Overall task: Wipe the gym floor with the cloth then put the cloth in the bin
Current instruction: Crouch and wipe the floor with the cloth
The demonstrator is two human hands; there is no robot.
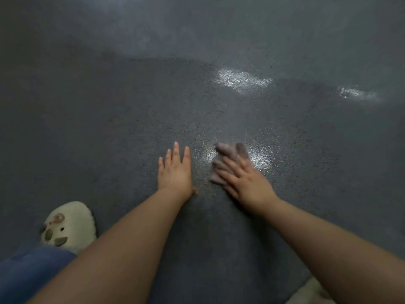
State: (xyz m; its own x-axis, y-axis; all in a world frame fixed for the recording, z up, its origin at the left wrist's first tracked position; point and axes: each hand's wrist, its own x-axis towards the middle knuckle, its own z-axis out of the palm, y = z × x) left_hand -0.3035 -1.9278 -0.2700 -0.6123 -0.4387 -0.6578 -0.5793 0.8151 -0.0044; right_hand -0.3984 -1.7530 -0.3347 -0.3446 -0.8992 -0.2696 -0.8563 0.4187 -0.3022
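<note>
1. Where the dark speckled gym floor point(109, 119) fills the head view, both bare forearms reach forward and down onto it.
2. The right hand point(245, 183) lies flat with fingers spread wide, pressing down on the cloth point(230, 153); it does not grip it.
3. The cloth, a crumpled greyish-pink piece, is on the floor under and just ahead of those fingers; it is blurred.
4. The left hand point(175, 172) is open and empty, palm flat on the floor just beside the cloth but apart from it.
5. Shiny patches point(243, 81) gleam on the floor around the cloth and farther off to the right.
6. At lower left a cream fluffy slipper point(70, 224) with small decorations sits on the floor above a blue trouser leg point(28, 273); a second pale slipper edge point(311, 292) shows at the bottom right.
</note>
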